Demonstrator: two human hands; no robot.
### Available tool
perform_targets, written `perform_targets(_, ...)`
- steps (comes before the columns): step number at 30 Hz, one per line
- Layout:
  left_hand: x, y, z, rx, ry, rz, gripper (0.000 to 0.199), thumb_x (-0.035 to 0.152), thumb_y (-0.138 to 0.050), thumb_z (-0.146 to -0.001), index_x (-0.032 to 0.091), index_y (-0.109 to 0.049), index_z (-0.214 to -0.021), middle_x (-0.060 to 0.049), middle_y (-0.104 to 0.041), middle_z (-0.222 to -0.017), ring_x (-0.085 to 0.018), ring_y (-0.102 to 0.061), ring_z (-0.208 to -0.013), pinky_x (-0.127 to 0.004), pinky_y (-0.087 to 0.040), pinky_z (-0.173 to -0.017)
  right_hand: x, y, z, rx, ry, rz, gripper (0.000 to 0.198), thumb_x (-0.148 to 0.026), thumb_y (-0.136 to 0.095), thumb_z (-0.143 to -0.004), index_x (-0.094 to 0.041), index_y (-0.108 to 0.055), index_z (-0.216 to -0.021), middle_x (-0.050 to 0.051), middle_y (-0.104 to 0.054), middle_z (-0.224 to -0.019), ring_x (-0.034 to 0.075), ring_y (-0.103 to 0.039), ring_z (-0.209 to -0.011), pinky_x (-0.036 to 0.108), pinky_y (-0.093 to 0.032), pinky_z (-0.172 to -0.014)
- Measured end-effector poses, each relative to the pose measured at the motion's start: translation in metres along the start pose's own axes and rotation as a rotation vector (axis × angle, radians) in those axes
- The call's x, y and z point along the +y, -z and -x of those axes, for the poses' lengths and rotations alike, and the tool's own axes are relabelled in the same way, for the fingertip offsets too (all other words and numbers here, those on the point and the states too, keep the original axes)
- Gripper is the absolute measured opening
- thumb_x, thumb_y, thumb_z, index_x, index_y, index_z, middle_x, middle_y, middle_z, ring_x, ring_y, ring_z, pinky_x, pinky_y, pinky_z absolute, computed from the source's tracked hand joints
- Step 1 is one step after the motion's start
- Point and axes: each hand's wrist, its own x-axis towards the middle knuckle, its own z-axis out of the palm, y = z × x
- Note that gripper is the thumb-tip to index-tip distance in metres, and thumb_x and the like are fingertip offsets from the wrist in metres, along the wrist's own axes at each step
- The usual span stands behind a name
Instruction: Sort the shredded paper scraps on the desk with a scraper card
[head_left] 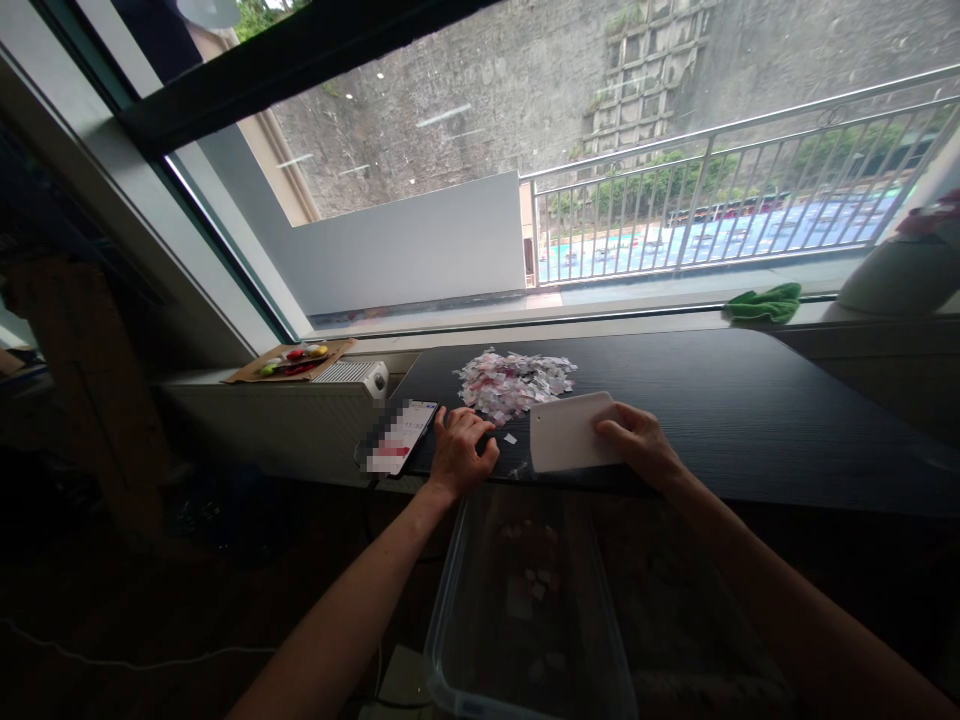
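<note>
My right hand [637,437] grips the right end of a flat white plastic scraper [568,432], thumb on top, and holds it tilted over the front of the dark table [675,385]. A small hole shows near the scraper's upper left corner. Just behind it lies a heap of small white and pinkish paper scraps [514,380]. My left hand [463,448] rests at the table's front edge, fingers apart and slightly bent, holding nothing. It lies between a phone [403,437] and a single loose scrap [511,439].
Below the table edge stands a clear plastic bin [442,640] with several scraps inside. A radiator [285,420] at the left carries a cardboard piece [247,370] with colourful items. On the windowsill lie a green cloth [765,303] and a pale rounded object [900,275].
</note>
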Motion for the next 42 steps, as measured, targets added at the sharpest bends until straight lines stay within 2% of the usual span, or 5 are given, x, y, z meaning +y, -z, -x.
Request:
perform_targets(23, 0.001, 0.001, 0.0, 0.001, 0.0, 0.005, 0.017, 0.021, -0.054, -0.077, 0.022, -0.068, -0.087, -0.004, -0.069, -0.089, -0.026, -0.054, -0.11, -0.055, -0.021, -0.111, -0.009, -0.005, 0.003, -0.262, 0.0, 0.024, 0.031, -0.043, -0.069, -0.061, -0.016, -0.066, -0.075, 0.002, -0.065, -0.069, 0.017, -0.058, -0.062, 0.027, -0.047, -0.055)
perform_targets(28, 0.001, 0.0, 0.0, 0.002, 0.004, 0.009, 0.017, 0.021, -0.054, -0.077, 0.023, -0.067, -0.087, -0.004, -0.069, -0.089, -0.026, -0.054, -0.11, -0.055, -0.02, -0.112, -0.006, -0.004, 0.002, -0.202, 0.017, 0.007, 0.029, -0.041, -0.068, -0.062, -0.016, -0.068, -0.078, 0.003, -0.068, -0.073, 0.018, -0.06, -0.067, 0.027, -0.048, -0.058)
perform_targets(33, 0.001, 0.0, 0.0, -0.002, 0.003, 0.013, 0.016, 0.021, -0.056, -0.076, 0.023, -0.067, -0.087, -0.004, -0.069, -0.089, -0.026, -0.054, -0.11, -0.054, -0.021, -0.112, -0.004, -0.002, 0.001, -0.243, 0.007, -0.018, 0.031, -0.042, -0.069, -0.062, -0.016, -0.069, -0.079, 0.002, -0.069, -0.072, 0.018, -0.061, -0.065, 0.027, -0.049, -0.057)
perform_targets(38, 0.0, 0.001, 0.0, -0.005, 0.005, 0.011, 0.016, 0.022, -0.056, -0.077, 0.024, -0.067, -0.088, -0.004, -0.069, -0.091, -0.026, -0.054, -0.111, -0.055, -0.021, -0.112, -0.002, -0.003, -0.006, -0.048, 0.05, -0.003, 0.031, -0.041, -0.067, -0.064, -0.017, -0.068, -0.082, 0.003, -0.07, -0.074, 0.019, -0.062, -0.068, 0.03, -0.051, -0.062)
perform_targets(42, -0.001, -0.001, 0.001, 0.002, 0.01, 0.009, 0.017, 0.023, -0.056, -0.077, 0.024, -0.067, -0.09, -0.004, -0.068, -0.092, -0.026, -0.053, -0.111, -0.056, -0.02, -0.112, -0.007, -0.016, -0.015, -0.054, 0.092, 0.038, 0.028, -0.042, -0.065, -0.064, -0.018, -0.066, -0.079, 0.003, -0.067, -0.07, 0.018, -0.06, -0.065, 0.029, -0.049, -0.06)
